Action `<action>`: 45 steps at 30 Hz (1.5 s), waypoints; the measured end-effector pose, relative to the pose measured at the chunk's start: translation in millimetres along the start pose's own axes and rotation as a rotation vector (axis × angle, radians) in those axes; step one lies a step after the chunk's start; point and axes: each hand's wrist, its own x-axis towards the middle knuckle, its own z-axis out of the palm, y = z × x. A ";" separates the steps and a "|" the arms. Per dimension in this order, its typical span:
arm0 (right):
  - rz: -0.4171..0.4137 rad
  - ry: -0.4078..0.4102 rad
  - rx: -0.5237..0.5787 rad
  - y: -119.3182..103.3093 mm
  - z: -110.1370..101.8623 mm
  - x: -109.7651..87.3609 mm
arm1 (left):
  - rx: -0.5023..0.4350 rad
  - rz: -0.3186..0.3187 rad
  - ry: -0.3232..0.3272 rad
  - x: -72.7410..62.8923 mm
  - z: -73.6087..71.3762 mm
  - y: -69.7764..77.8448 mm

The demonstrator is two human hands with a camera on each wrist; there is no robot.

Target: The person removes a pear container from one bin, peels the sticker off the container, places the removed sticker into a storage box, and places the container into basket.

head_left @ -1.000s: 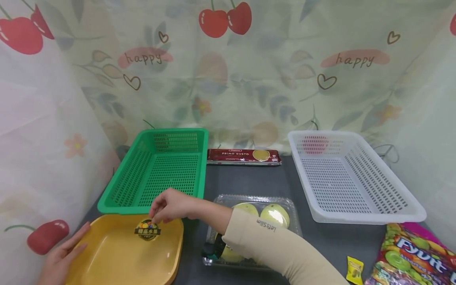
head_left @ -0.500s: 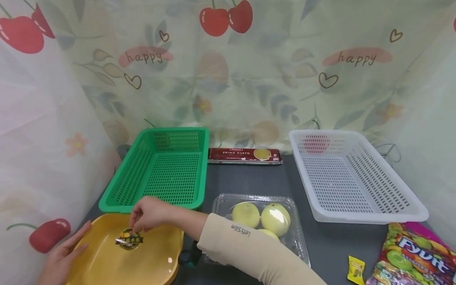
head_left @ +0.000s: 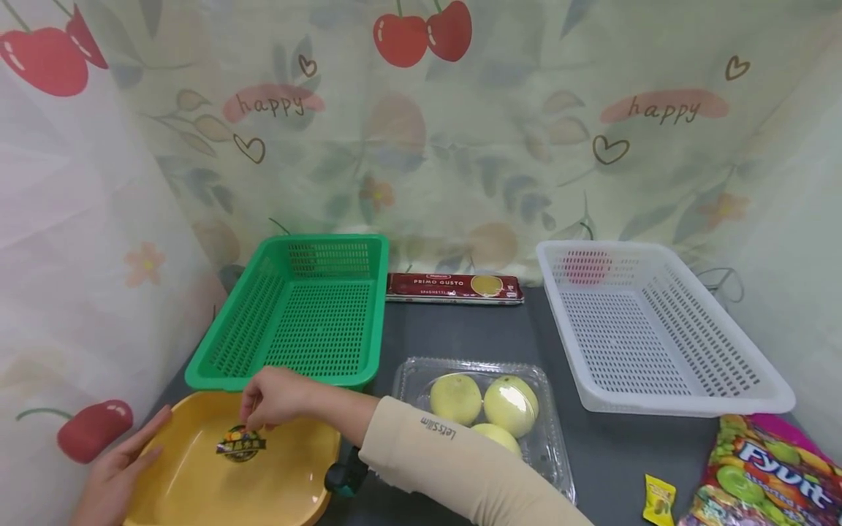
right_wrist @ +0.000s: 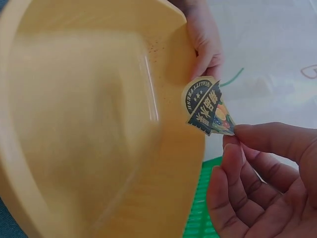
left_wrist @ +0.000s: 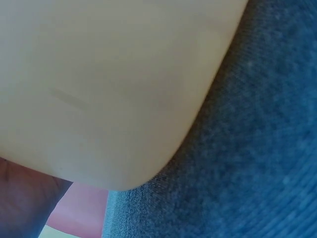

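My right hand point(head_left: 276, 398) pinches a round fruit sticker point(right_wrist: 205, 106) between thumb and finger. The sticker is black and gold with a printed fruit picture, held over the yellow plastic basin point(head_left: 263, 486). In the right wrist view the sticker's far part stands free of my fingers, in front of the basin's rim. My left hand point(head_left: 112, 475) grips the basin's left rim, thumb on the inner side and fingers along the outside. The basin looks tilted up. In the left wrist view its pale underside point(left_wrist: 114, 99) fills much of the frame.
A green basket point(head_left: 316, 314) stands behind the basin, a white basket point(head_left: 631, 343) at right. Between them lie a spaghetti pack point(head_left: 454, 288) and a clear box point(head_left: 549, 438) of round yellow-green fruits point(head_left: 455, 399). A yellow candy point(head_left: 658, 500) and a candy bag point(head_left: 763, 467) lie front right.
My right hand has moved left over the basin with the sticker, then stayed nearly still. The fruit box is less covered by the sleeve. My left hand keeps its place on the rim.
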 end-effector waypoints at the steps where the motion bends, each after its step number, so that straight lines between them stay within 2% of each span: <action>1: 0.001 -0.001 0.002 0.1 0.2 0.0 | -0.002 -0.004 -0.007 -0.3 -0.3 0.9; 4: 0.006 -0.004 0.000 0.2 0.9 -0.4 | -0.010 -0.007 -0.024 -0.2 -1.0 1.2; 11: 0.024 0.006 -0.002 0.9 3.2 -0.1 | 0.005 0.013 -0.010 1.1 -1.0 -3.9; 15: 0.033 0.019 0.004 0.7 3.1 0.3 | -0.034 0.012 -0.025 1.0 -1.5 -4.5; 23: 0.009 0.021 -0.101 -0.6 3.5 -0.7 | -0.043 0.039 -0.013 -0.5 0.2 -4.0; 27: 0.002 0.020 -0.119 -1.1 3.7 -0.8 | -0.042 0.053 -0.008 -1.2 0.3 -3.2; 32: 0.020 0.020 -0.129 -2.1 3.7 -1.3 | -0.073 0.037 -0.011 -2.4 0.7 -1.9; 40: -0.013 0.031 -0.187 -3.0 2.3 -0.4 | -0.036 0.073 -0.001 -3.8 0.9 1.8; 45: -0.022 0.039 -0.220 -3.4 3.1 0.1 | -0.059 -0.002 -0.029 -4.6 0.2 2.7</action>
